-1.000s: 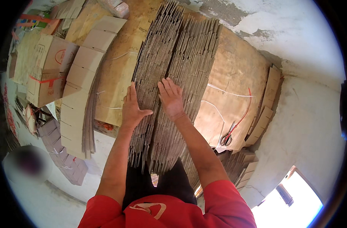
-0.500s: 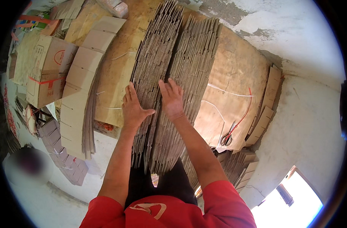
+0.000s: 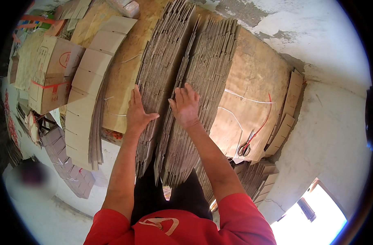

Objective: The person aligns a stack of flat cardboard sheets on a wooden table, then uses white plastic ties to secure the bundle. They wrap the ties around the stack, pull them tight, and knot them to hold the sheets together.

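Two long stacks of brown slotted cardboard strips stand on edge side by side before me, a dark gap between them. On the left stack (image 3: 162, 53) rests my left hand (image 3: 138, 112), fingers stretched along its outer side and thumb spread over the top edges. My right hand (image 3: 185, 104) lies on the right stack (image 3: 213, 61), fingers apart and slightly bent, the thumb near the gap. A thin group of strips (image 3: 166, 134) leans against the right stack's left side, beside the right thumb. Neither hand encloses anything that I can see.
Under the stacks lies a wooden board (image 3: 256, 69). On its right are scissors (image 3: 244, 149), a red cord (image 3: 262, 126) and white strings (image 3: 252, 99). At left stand a curved row of cardboard strips (image 3: 86, 90) and a cardboard box (image 3: 55, 73). A plaster wall (image 3: 325, 118) borders the right.
My left hand and the left stack have shifted left, widening the gap. The thin group of strips now sits with the right stack. My right hand has barely moved, its fingers a little more bent.
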`<state>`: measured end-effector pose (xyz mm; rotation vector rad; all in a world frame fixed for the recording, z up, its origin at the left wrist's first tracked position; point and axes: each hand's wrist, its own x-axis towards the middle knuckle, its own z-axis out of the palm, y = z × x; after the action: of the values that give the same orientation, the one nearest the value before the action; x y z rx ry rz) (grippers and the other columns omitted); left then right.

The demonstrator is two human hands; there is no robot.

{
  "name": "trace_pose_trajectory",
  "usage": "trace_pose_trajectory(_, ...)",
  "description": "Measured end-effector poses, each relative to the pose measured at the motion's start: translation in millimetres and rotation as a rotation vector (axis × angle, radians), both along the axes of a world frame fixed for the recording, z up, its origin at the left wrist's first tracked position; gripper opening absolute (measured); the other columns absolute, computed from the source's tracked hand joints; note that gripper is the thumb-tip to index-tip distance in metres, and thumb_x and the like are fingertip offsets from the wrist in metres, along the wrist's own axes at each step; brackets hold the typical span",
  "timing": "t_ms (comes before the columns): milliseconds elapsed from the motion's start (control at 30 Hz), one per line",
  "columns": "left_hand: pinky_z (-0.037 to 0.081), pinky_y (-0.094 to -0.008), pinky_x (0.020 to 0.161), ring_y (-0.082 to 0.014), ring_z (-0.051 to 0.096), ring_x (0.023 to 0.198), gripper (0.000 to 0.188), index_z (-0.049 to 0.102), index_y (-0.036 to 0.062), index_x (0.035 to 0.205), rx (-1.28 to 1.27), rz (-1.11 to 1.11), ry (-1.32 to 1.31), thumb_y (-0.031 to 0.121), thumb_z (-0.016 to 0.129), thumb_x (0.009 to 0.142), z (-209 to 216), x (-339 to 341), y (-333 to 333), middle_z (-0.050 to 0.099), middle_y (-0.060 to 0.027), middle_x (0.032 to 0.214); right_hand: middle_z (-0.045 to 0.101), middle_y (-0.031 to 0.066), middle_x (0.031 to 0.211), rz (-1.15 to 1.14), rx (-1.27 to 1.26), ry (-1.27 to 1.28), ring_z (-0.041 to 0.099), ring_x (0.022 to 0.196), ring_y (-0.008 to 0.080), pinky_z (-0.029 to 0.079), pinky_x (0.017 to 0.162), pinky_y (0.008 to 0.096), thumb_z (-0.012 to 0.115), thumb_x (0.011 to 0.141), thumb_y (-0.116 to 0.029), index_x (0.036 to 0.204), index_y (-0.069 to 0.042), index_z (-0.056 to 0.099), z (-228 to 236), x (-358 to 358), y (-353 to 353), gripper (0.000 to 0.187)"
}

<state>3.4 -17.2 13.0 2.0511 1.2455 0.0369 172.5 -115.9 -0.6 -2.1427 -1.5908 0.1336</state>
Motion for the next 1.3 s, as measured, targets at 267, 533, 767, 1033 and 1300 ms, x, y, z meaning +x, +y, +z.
trace_pose_trajectory(267, 0.037, -0.0485, 0.100, -0.0400, 0.036, 0.126, 0.119, 0.002, 0.0121, 0.148, -0.073, 0.103, 0.254, 0.017, 0.081, 0.059, 22.6, 28.6, -1.8, 0.030, -0.0255, 0.141, 0.049, 0.0193, 0.128, -0.039, 0.001, 0.001, 0.038, 0.127, 0.0335, 0.030, 0.099, 0.0472, 0.063, 0.076, -0.011, 0.113, 0.004, 0.056, 2.1, -3.8, 3.0, 0.041)
trace_pose_trajectory(533, 0.039, -0.0472, 0.098, -0.0400, 0.042, 0.121, 0.114, 0.007, 0.0083, 0.147, 0.027, 0.194, 0.159, 0.015, 0.080, 0.059, 38.9, 7.8, -26.6, 0.041, -0.0252, 0.133, 0.048, 0.0183, 0.130, -0.040, 0.012, -0.040, 0.040, 0.128, 0.0299, 0.030, 0.100, 0.0449, 0.060, 0.075, -0.008, 0.113, 0.006, 0.057, -9.2, -4.9, 1.0, 0.040)
trace_pose_trajectory(767, 0.040, -0.0475, 0.094, -0.0401, 0.046, 0.115, 0.112, 0.011, -0.0038, 0.143, -0.206, 0.130, 0.141, 0.019, 0.082, 0.059, 36.1, 19.9, -48.7, 0.043, -0.0274, 0.130, 0.047, 0.0189, 0.131, -0.018, 0.008, -0.003, 0.040, 0.128, 0.0325, 0.030, 0.103, 0.0465, 0.061, 0.076, -0.003, 0.117, 0.006, 0.054, -11.8, -1.9, 0.2, 0.043)
trace_pose_trajectory(1033, 0.035, -0.0429, 0.103, -0.0389, 0.036, 0.124, 0.111, 0.012, -0.0065, 0.142, -0.135, 0.049, 0.096, 0.022, 0.081, 0.060, 18.0, 9.5, -44.7, 0.034, -0.0262, 0.139, 0.044, 0.0215, 0.133, -0.305, -0.002, 0.081, 0.037, 0.128, 0.0385, 0.029, 0.106, 0.0466, 0.065, 0.078, -0.011, 0.131, 0.002, 0.042, 22.4, 22.8, -33.8, 0.059)
trace_pose_trajectory(1300, 0.029, -0.0448, 0.107, -0.0398, 0.027, 0.132, 0.119, 0.004, 0.0014, 0.146, -0.195, 0.083, -0.044, 0.021, 0.083, 0.058, 27.1, 15.6, -48.1, 0.025, -0.0238, 0.146, 0.054, 0.0100, 0.125, -0.770, 0.082, 1.410, 0.052, 0.113, 0.0188, 0.042, 0.094, 0.0309, 0.068, 0.082, -0.015, 0.135, 0.001, 0.039, -11.1, 55.9, -112.4, 0.063)
